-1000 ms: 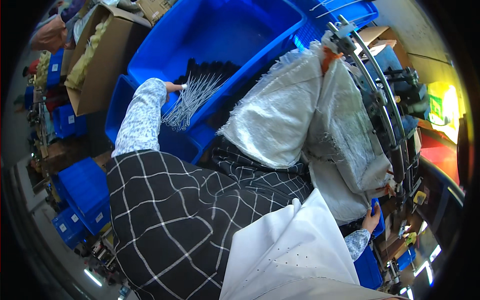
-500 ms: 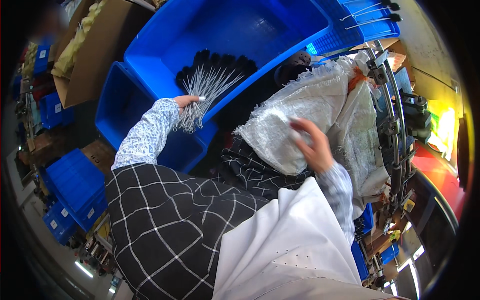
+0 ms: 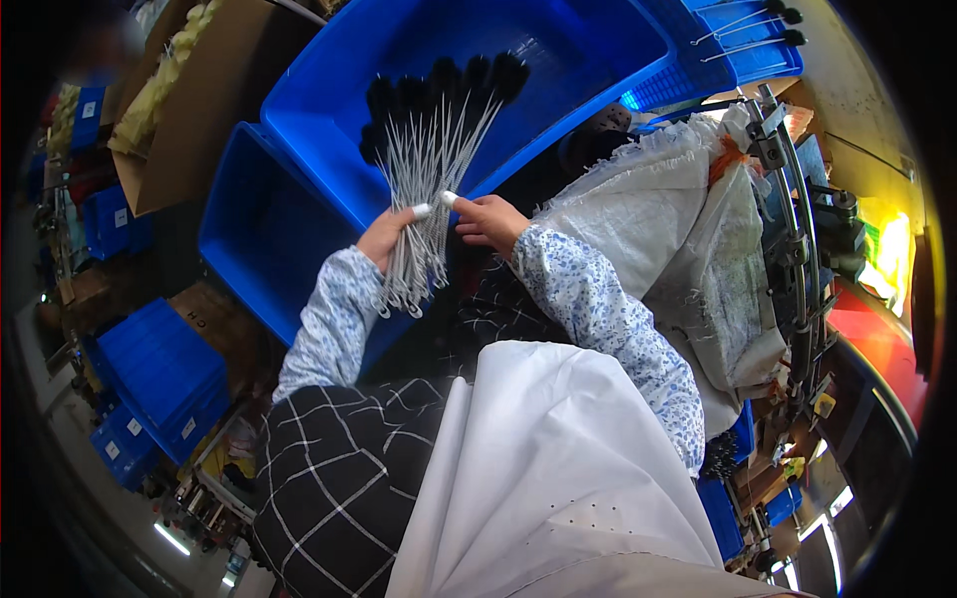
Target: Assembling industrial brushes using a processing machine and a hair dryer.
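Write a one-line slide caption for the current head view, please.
The left hand holds a bunch of black-tipped wires, the right hand at its edge.

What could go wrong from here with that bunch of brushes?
The wire brushes fan out above the left hand, so outer ones could slip from its grip. Their looped ends crowd together below and might snag. The right hand, at the bunch's edge, could knock stems askew.

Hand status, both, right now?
Left hand: closed, holding the bundle of black-tipped wire brushes.
Right hand: curled at the bundle's right edge; cannot tell whether it grips any.
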`<act>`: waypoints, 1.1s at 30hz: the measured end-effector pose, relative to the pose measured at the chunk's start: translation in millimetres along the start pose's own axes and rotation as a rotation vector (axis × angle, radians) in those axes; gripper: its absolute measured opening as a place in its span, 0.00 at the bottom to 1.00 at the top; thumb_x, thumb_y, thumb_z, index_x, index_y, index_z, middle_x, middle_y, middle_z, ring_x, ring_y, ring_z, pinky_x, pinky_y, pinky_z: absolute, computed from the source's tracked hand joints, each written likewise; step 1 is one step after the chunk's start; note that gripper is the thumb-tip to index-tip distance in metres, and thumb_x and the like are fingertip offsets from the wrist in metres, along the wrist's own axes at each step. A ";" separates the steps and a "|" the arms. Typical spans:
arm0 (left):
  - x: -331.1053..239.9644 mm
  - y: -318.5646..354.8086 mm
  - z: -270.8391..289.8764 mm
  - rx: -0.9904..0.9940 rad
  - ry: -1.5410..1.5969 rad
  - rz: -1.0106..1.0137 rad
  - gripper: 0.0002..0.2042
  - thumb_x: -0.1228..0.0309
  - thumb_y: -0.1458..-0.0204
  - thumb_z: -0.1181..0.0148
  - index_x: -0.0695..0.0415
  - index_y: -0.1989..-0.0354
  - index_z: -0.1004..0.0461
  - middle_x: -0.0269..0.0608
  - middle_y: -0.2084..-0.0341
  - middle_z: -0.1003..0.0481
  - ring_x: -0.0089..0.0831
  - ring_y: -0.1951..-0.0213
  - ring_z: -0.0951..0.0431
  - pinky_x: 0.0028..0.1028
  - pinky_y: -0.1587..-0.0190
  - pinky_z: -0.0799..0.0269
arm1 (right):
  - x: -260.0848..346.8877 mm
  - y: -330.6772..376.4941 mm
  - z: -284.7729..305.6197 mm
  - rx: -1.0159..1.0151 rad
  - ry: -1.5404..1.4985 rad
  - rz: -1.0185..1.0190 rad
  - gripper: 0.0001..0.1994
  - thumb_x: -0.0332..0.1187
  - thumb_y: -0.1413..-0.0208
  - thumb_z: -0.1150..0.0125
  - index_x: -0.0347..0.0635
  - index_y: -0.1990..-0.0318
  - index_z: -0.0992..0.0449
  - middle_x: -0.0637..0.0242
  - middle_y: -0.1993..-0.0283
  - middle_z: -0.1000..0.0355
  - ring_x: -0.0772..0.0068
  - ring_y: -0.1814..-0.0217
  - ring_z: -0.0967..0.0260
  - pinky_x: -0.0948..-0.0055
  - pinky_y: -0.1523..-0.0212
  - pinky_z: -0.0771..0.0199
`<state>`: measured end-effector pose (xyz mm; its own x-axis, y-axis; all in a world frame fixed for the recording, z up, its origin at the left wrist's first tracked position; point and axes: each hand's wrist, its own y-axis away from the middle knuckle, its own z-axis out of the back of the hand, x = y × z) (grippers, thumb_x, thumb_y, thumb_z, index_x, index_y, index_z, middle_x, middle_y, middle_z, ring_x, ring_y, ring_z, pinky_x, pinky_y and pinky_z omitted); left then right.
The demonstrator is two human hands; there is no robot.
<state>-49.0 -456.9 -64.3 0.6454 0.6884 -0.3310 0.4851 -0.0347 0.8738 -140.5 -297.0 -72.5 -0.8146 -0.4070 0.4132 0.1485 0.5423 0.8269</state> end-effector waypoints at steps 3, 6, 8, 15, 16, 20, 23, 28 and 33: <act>24.6 13.0 -31.1 0.078 -0.008 -0.253 0.21 0.78 0.56 0.47 0.59 0.51 0.44 0.41 0.61 0.33 0.30 0.61 0.30 0.27 0.60 0.30 | -8.2 -7.3 0.0 0.015 0.012 0.086 0.25 0.43 0.53 0.46 0.32 0.53 0.38 0.56 0.55 0.37 0.67 0.54 0.38 0.72 0.54 0.38; 42.0 22.0 -49.5 0.092 -0.040 -0.347 0.25 0.79 0.56 0.46 0.58 0.49 0.48 0.41 0.57 0.37 0.30 0.58 0.32 0.28 0.55 0.34 | -8.3 12.7 -0.3 0.080 -0.231 0.200 0.18 0.35 0.55 0.44 0.37 0.56 0.34 0.61 0.60 0.32 0.69 0.58 0.35 0.71 0.57 0.35; 47.6 26.4 -52.7 0.102 -0.034 -0.432 0.26 0.79 0.56 0.47 0.58 0.48 0.48 0.40 0.57 0.37 0.30 0.58 0.32 0.27 0.55 0.34 | -8.1 24.6 1.5 0.102 -0.372 0.276 0.18 0.28 0.61 0.38 0.32 0.60 0.33 0.62 0.64 0.31 0.71 0.63 0.33 0.73 0.59 0.32; 41.3 40.5 -57.2 0.080 -0.125 -0.475 0.21 0.77 0.55 0.47 0.59 0.50 0.43 0.40 0.58 0.34 0.29 0.57 0.33 0.28 0.54 0.36 | -12.9 49.3 2.2 0.049 -0.380 0.509 0.18 0.22 0.62 0.41 0.35 0.59 0.35 0.63 0.64 0.31 0.72 0.62 0.33 0.74 0.57 0.34; 39.1 43.1 -59.2 0.071 -0.087 -0.482 0.22 0.79 0.56 0.47 0.59 0.51 0.43 0.41 0.58 0.34 0.30 0.57 0.33 0.28 0.53 0.36 | -10.1 54.7 1.3 0.047 -0.400 0.550 0.17 0.22 0.62 0.41 0.35 0.60 0.35 0.63 0.64 0.31 0.71 0.62 0.34 0.74 0.57 0.34; 30.7 57.7 -72.2 0.170 0.063 -0.443 0.21 0.80 0.57 0.48 0.60 0.51 0.42 0.42 0.58 0.34 0.31 0.57 0.32 0.27 0.54 0.35 | 3.7 74.0 4.8 0.100 -0.473 0.581 0.16 0.23 0.60 0.43 0.36 0.60 0.36 0.61 0.62 0.31 0.71 0.61 0.33 0.73 0.56 0.34; 32.1 56.5 -81.8 0.196 0.029 -0.489 0.20 0.80 0.58 0.48 0.61 0.53 0.39 0.41 0.60 0.33 0.30 0.58 0.32 0.26 0.55 0.35 | 6.7 76.8 3.7 0.133 -0.414 0.588 0.19 0.25 0.61 0.41 0.36 0.58 0.37 0.60 0.63 0.30 0.71 0.60 0.33 0.74 0.55 0.35; 50.8 43.9 -92.1 -0.029 -0.178 -0.781 0.26 0.80 0.57 0.48 0.58 0.47 0.46 0.39 0.56 0.35 0.30 0.55 0.34 0.27 0.53 0.37 | -3.1 61.8 -6.9 -0.021 -0.175 0.745 0.23 0.23 0.64 0.38 0.33 0.57 0.39 0.60 0.62 0.32 0.70 0.61 0.33 0.73 0.56 0.34; 50.6 45.3 -84.8 -0.094 -0.341 -0.853 0.26 0.81 0.57 0.48 0.57 0.47 0.48 0.41 0.56 0.36 0.32 0.56 0.33 0.28 0.54 0.35 | -7.8 61.0 -4.4 -0.039 -0.176 0.617 0.23 0.23 0.64 0.38 0.32 0.58 0.39 0.61 0.63 0.32 0.70 0.61 0.33 0.74 0.59 0.32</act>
<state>-44.4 -362.3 -11.2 0.2373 0.2023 -0.9501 0.8362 0.4553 0.3058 -122.6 -264.0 -23.6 -0.6522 0.0997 0.7515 0.6370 0.6095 0.4720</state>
